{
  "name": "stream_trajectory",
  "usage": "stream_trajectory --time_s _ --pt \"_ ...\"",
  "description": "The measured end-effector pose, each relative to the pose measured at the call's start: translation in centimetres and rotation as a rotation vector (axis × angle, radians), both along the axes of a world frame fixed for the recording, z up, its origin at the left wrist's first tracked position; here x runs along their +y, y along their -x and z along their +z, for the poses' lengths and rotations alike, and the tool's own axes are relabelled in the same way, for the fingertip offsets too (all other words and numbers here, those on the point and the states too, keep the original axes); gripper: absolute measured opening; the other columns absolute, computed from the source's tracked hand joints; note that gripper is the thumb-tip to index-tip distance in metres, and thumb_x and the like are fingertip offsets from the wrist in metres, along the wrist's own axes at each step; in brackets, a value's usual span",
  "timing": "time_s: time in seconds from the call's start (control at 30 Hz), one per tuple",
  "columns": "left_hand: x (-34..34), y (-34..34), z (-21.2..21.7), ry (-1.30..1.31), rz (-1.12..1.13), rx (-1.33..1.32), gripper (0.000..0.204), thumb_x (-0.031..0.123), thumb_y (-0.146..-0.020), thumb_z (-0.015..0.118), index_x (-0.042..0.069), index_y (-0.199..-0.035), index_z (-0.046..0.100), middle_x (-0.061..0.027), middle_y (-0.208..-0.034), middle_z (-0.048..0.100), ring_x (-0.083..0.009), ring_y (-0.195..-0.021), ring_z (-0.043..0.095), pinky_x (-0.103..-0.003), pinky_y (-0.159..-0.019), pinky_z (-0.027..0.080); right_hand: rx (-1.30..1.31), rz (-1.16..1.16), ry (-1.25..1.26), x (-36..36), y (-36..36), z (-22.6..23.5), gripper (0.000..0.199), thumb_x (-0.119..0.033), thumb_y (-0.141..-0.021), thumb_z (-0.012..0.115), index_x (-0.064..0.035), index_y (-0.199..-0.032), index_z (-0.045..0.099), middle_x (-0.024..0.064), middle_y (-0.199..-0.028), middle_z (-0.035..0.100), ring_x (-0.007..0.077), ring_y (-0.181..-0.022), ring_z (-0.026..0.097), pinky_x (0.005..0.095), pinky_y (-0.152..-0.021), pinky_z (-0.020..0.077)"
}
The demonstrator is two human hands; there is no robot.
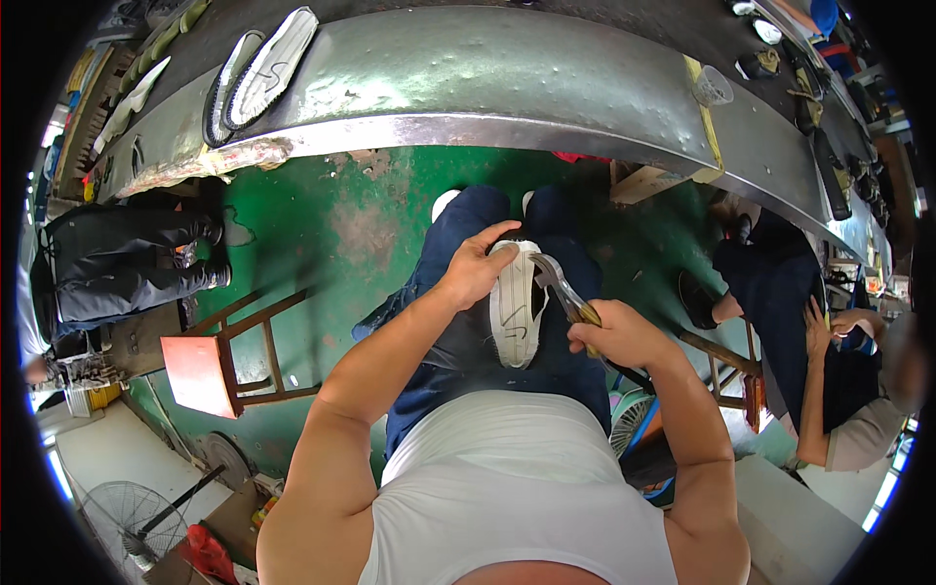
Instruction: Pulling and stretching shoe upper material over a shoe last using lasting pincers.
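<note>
Left hand point(475, 268) hides shoe point(515, 317) toe; right hand point(621, 336) covers pliers point(558, 283) handles

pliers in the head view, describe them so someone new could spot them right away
Start at the person's lap, dark blue trousers in the middle of the picture, where a white shoe lies sole up. The pliers sit in the right hand, their grey metal tip on the shoe's edge. They are the only metal tool there.

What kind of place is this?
Probably a shoe workshop. The left hand holds a white shoe, the right hand works pliers on it, and more soles lie on a long metal bench.
</note>
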State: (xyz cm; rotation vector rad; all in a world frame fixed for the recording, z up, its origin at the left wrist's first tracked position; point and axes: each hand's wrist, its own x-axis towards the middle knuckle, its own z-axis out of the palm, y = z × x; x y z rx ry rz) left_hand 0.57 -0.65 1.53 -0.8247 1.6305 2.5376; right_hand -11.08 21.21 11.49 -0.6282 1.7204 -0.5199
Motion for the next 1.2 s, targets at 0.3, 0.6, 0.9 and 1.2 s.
stream_trajectory --time_s 0.3,0.6,0.9,1.2 --pt "1.7 -0.7 -2.7 0.516 -0.035 -0.041 0.046 0.019 -0.097 0.061 0.002 -0.139 0.052 -0.0191 -0.109 0.071 -0.0274 -0.097 0.070 -0.036 -0.087 0.054 0.208 -0.262 0.139 -1.6 0.7 -5.0 0.038 -0.038 -0.096 0.063 -0.0014 -0.092 0.057 0.0056 -0.069 0.060 0.0135 -0.059 0.059 0.0302 -0.057 0.0484" --pt "-0.8 -0.8 1.1 0.169 -0.462 0.072 0.069 -0.003 -0.086 0.044 0.006 -0.153 0.036 -0.0101 -0.134 0.058 -0.0165 -0.119 0.055 -0.029 -0.102 0.043 0.109 -0.602 0.156 -1.5 -3.6 -8.8 0.053 -0.038 -0.079 0.079 0.0058 -0.101 0.058 0.0138 -0.082 0.066 0.0196 -0.064 0.066 0.0341 -0.060 0.0535" --pt "0.7 -2.9 2.7 -0.222 -0.559 -0.194 0.084 -0.004 -0.079 0.052 0.017 -0.156 0.028 -0.0102 -0.135 0.057 -0.0238 -0.117 0.061 -0.040 -0.088 0.057 0.051 -0.336 0.178 1.3 -1.9 -8.6 0.042 -0.017 -0.078 0.072 0.0094 -0.105 0.054 0.0122 -0.077 0.064 0.0164 -0.057 0.062 0.0308 -0.053 0.0518" --pt "5.6 -5.8 -1.2 0.084 -0.292 -0.003 0.088 0.000 -0.079 0.064 0.003 -0.156 0.023 -0.0176 -0.144 0.049 -0.0248 -0.136 0.044 -0.034 -0.117 0.029 0.398 -0.248 0.147 6.3 -2.2 -3.9 0.039 -0.029 -0.091 0.066 0.0037 -0.110 0.058 0.0236 -0.090 0.066 0.0422 -0.088 0.065 0.0445 -0.078 0.0502"
